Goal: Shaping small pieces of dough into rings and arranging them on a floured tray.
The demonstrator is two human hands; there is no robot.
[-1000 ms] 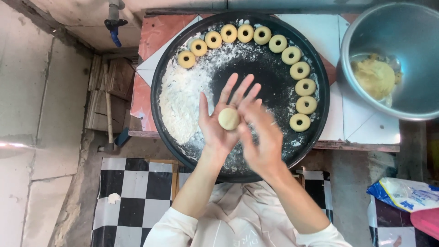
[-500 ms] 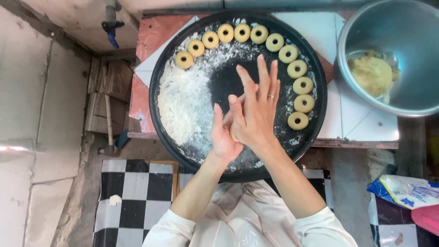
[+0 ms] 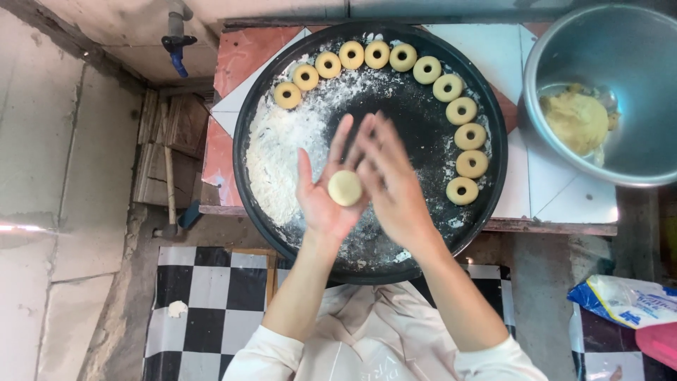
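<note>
1. My left hand [image 3: 326, 190] is held palm up above the tray, fingers spread and pointing away from me, not curled around anything.
2. A small round disc of pale dough [image 3: 345, 188] rests on that open palm, near the base of the fingers.
3. My right hand [image 3: 393, 185] stands just beside it, flat, fingers straight and close together; its edge meets the dough and the left fingers. It is blurred, so I cannot tell how firmly it presses.
4. Below both hands lies a round black tray [image 3: 493, 106], set on a tiled table [image 3: 546, 190].
5. Ten ring-shaped dough pieces [image 3: 462, 111], each with a hole in the middle, line the tray's far and right rim in an arc.
6. Loose white flour [image 3: 278, 152] is heaped on the left part of the tray and scattered thinly across its middle.
7. A metal bowl [image 3: 635, 42] stands to the right of the tray, touching or nearly touching its rim; a lump of yellow dough [image 3: 577, 121] sits inside.
8. A white plastic bag [image 3: 627, 300] lies low on the right, over the black-and-white checked floor [image 3: 204, 296].
</note>
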